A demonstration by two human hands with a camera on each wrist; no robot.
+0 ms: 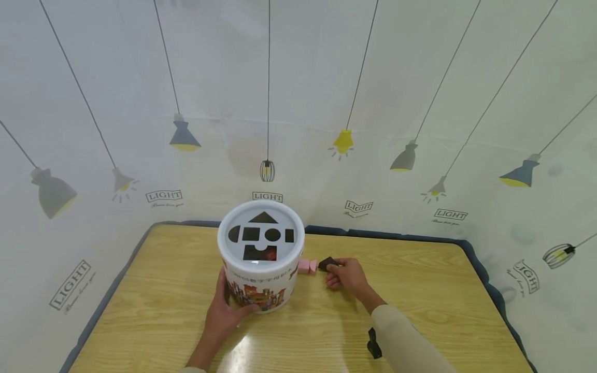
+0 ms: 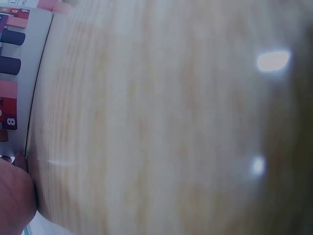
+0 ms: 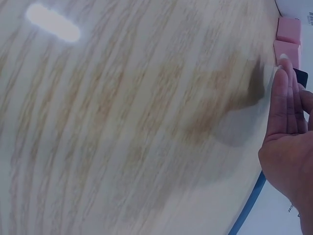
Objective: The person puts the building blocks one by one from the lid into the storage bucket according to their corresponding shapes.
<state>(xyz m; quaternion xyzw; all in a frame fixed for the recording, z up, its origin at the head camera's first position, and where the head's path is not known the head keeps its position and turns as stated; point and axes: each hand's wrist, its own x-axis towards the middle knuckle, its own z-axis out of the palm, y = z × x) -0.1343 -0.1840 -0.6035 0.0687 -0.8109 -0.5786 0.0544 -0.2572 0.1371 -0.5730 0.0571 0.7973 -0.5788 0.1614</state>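
A white bucket with a printed side stands on the table, its white lid pierced by several shaped holes. My left hand grips the bucket's lower left side, thumb across the front. In the left wrist view only part of that hand shows, against the bucket's printed wall. My right hand pinches a black block to the right of the bucket. Just left of that block are pink blocks, partly hidden by the bucket. The right wrist view shows two pink faces beyond my fingertips.
Another black block lies on the wood-patterned table, beside my right sleeve. Behind the table rises a pale curtain printed with lamps, and a dark blue edge runs along the table's back.
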